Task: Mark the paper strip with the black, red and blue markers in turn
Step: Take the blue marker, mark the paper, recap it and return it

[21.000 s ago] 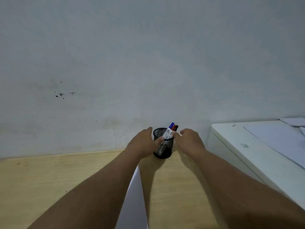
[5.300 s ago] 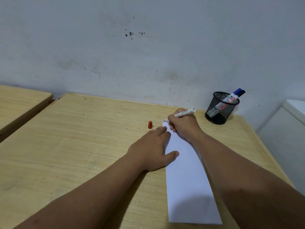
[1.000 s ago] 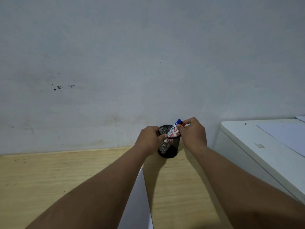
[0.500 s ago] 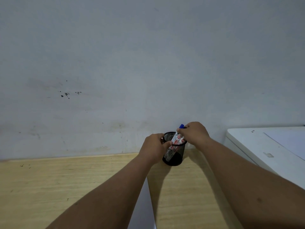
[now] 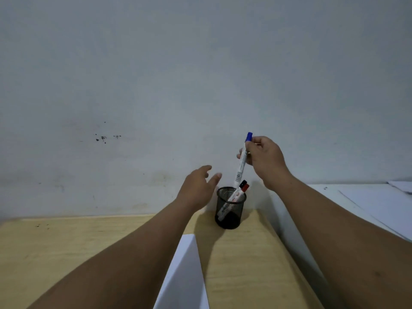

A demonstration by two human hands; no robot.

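Note:
My right hand (image 5: pixel 265 160) grips the blue-capped marker (image 5: pixel 242 161) near its top, holding it almost upright above the black mesh pen cup (image 5: pixel 230 208). Its lower end hangs just over the cup's rim. The red-capped marker (image 5: pixel 236 195) and a black-capped one beside it lean inside the cup. My left hand (image 5: pixel 198 188) hovers just left of the cup, fingers spread, touching nothing. The white paper strip (image 5: pixel 185 273) lies on the wooden desk (image 5: pixel 66 246) between my forearms, running toward the bottom edge.
A pale wall with dark specks rises right behind the desk. A white cabinet top (image 5: pixel 356 201) with sheets of paper stands to the right, next to the desk's right edge.
My right hand has lifted the blue marker up out of the cup. My left hand has let go of the cup and opened.

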